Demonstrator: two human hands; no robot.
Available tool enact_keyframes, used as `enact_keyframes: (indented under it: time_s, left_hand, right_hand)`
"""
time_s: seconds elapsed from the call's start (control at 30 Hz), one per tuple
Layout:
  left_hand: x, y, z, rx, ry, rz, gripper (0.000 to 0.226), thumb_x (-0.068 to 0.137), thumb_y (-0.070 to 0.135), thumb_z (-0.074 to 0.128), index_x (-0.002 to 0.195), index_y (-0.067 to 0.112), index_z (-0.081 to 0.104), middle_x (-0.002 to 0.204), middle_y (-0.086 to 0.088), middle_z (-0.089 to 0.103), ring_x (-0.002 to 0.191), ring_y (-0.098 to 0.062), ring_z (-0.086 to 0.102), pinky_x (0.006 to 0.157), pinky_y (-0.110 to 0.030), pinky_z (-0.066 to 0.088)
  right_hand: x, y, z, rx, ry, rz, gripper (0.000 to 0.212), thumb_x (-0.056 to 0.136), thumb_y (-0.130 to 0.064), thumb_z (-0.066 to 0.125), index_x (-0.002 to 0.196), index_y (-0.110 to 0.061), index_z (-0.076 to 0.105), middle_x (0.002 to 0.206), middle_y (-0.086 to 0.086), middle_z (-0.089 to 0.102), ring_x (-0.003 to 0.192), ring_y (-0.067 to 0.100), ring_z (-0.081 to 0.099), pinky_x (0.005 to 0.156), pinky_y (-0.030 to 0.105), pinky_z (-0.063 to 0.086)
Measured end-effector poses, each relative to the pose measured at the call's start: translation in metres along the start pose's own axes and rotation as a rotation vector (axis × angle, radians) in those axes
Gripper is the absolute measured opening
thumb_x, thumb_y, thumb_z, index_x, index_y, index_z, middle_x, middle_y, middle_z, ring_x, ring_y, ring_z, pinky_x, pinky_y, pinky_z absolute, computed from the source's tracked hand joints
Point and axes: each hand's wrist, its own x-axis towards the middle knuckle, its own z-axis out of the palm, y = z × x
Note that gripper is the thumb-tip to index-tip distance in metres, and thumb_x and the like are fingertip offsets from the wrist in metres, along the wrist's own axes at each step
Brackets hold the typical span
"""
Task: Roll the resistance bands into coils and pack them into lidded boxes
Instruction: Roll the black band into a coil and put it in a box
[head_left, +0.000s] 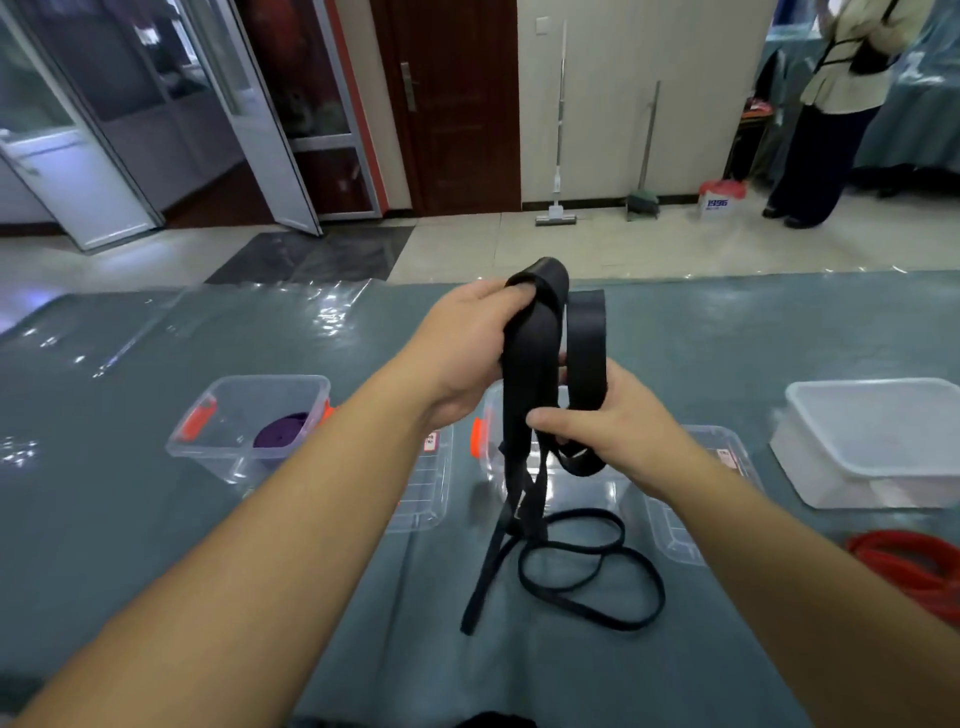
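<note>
Black band (535, 364) — flat, looped (two-handed)

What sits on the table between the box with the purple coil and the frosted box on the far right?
In the head view, an open clear box and clear lids, with the hands holding the black band above it.

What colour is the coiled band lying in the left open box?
Purple; the coiled band shows in the head view, inside the clear box with orange latches.

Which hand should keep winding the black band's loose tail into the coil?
Probably right. The right hand pinches the black band low, nearest the hanging tail; the left hand grips its top.
</note>
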Motion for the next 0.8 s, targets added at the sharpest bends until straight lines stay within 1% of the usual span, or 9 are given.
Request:
enact_keyframes:
  time_s: [0.1, 0.17, 0.23, 0.37, 0.47, 0.53, 0.63, 0.7, 0.8]
  left_hand:
    - [-0.001, 0.003, 0.011, -0.060, -0.013, 0.000, 0.019, 0.107, 0.017, 0.055, 0.106, 0.007, 0.071, 0.080, -0.005, 0.075, 0.070, -0.013, 0.070, 0.070, -0.032, 0.057]
    - [-0.002, 0.005, 0.014, -0.101, -0.048, 0.004, 0.017, 0.106, 0.015, 0.057, 0.100, 0.008, 0.071, 0.079, -0.004, 0.074, 0.069, -0.013, 0.069, 0.067, -0.028, 0.058]
    - [-0.001, 0.004, 0.015, -0.065, -0.109, 0.026, 0.015, 0.105, 0.015, 0.058, 0.104, 0.008, 0.071, 0.085, -0.004, 0.074, 0.077, -0.013, 0.070, 0.071, -0.026, 0.057]
    - [0.005, -0.012, -0.006, 0.042, -0.261, 0.099, 0.013, 0.101, 0.020, 0.061, 0.105, 0.015, 0.072, 0.091, 0.005, 0.073, 0.082, -0.006, 0.066, 0.078, -0.022, 0.048]
    - [0.009, -0.038, -0.031, -0.056, -0.354, -0.052, 0.022, 0.093, 0.035, 0.065, 0.105, 0.020, 0.076, 0.093, 0.005, 0.065, 0.086, -0.008, 0.062, 0.082, -0.025, 0.050]
    - [0.017, -0.067, -0.045, -0.070, -0.271, -0.180, 0.020, 0.097, 0.034, 0.064, 0.101, 0.018, 0.075, 0.091, 0.003, 0.065, 0.081, -0.011, 0.063, 0.077, -0.025, 0.052]
    - [0.028, -0.125, -0.058, 0.219, -0.018, -0.350, 0.011, 0.101, 0.021, 0.064, 0.093, 0.015, 0.069, 0.086, -0.002, 0.063, 0.071, -0.013, 0.058, 0.064, -0.023, 0.048]
    - [0.027, -0.165, -0.063, 0.426, 0.039, -0.473, 0.010, 0.099, 0.018, 0.063, 0.091, 0.015, 0.067, 0.087, -0.003, 0.064, 0.075, -0.016, 0.058, 0.067, -0.026, 0.047]
    - [0.022, -0.211, -0.060, 0.483, 0.023, -0.599, 0.012, 0.100, 0.023, 0.062, 0.098, 0.015, 0.070, 0.096, -0.006, 0.066, 0.087, -0.020, 0.059, 0.079, -0.028, 0.048]
  right_hand:
    - [0.002, -0.006, 0.005, -0.015, 0.043, -0.032, 0.030, 0.080, -0.025, 0.089, 0.103, -0.023, 0.070, 0.078, -0.010, 0.074, 0.071, 0.007, 0.069, 0.067, 0.025, 0.054]
    - [0.002, -0.008, 0.002, -0.033, 0.114, -0.031, 0.022, 0.084, -0.027, 0.085, 0.091, -0.012, 0.071, 0.063, -0.001, 0.065, 0.057, 0.012, 0.061, 0.058, 0.029, 0.051]
    - [0.002, -0.010, -0.005, -0.066, 0.138, -0.034, 0.028, 0.088, -0.028, 0.082, 0.085, -0.003, 0.069, 0.057, 0.007, 0.059, 0.052, 0.018, 0.056, 0.054, 0.033, 0.048]
    - [0.001, -0.010, -0.018, -0.036, 0.181, -0.032, 0.025, 0.091, -0.021, 0.078, 0.075, -0.004, 0.067, 0.050, 0.003, 0.056, 0.046, 0.018, 0.051, 0.048, 0.029, 0.043]
    - [0.003, -0.004, -0.027, 0.016, 0.212, -0.018, 0.020, 0.093, -0.016, 0.074, 0.077, -0.006, 0.070, 0.044, -0.001, 0.053, 0.042, 0.016, 0.046, 0.045, 0.025, 0.039]
    - [0.002, -0.003, -0.035, 0.077, 0.207, -0.025, 0.010, 0.094, -0.016, 0.072, 0.095, -0.008, 0.078, 0.046, 0.000, 0.052, 0.043, 0.017, 0.045, 0.048, 0.025, 0.041]
    - [0.002, -0.001, -0.044, 0.121, 0.216, -0.028, 0.012, 0.095, -0.015, 0.071, 0.100, -0.016, 0.081, 0.046, 0.001, 0.048, 0.044, 0.018, 0.043, 0.051, 0.025, 0.041]
    - [0.002, 0.000, -0.048, 0.147, 0.193, -0.022, 0.013, 0.091, -0.019, 0.073, 0.100, -0.018, 0.082, 0.048, 0.004, 0.047, 0.045, 0.019, 0.042, 0.054, 0.028, 0.039]
    - [0.000, 0.000, -0.053, 0.224, 0.137, -0.019, 0.022, 0.085, -0.022, 0.070, 0.103, -0.017, 0.081, 0.056, 0.011, 0.042, 0.047, 0.021, 0.039, 0.056, 0.030, 0.036]
